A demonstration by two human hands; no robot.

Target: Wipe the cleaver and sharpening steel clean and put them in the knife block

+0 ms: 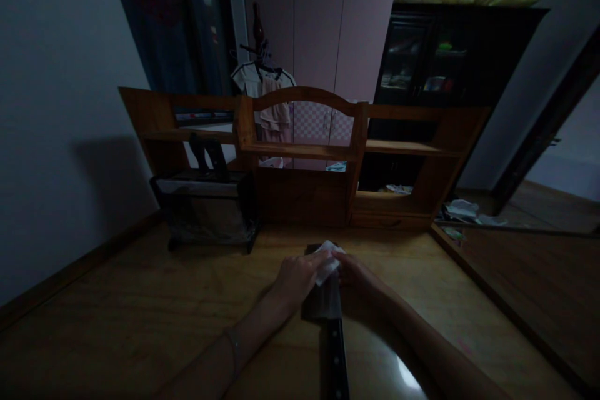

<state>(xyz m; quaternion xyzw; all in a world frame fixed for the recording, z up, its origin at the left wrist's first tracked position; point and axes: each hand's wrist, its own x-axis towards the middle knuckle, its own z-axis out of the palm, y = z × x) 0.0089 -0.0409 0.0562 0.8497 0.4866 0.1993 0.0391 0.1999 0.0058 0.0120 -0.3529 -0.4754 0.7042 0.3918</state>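
Observation:
A kitchen cleaver [322, 300] lies on the wooden tabletop, its black riveted handle pointing toward me and its wide blade pointing away. Over the far part of the blade is a crumpled white tissue [328, 269]. My left hand [300, 276] comes in from the left, its fingers closed on the tissue. From the right, my right hand [352, 272] meets it with fingers closed on the tissue's other side, beside the blade's edge. Some fingertips are hidden by the tissue and the dim light.
A knife block [206, 215] with black-handled knives stands at the back left. Behind the tabletop [225, 306] rises a wooden shelf unit [307, 197]. A raised wooden edge [492, 294] runs along the right side, and a wall [70, 137] bounds the left.

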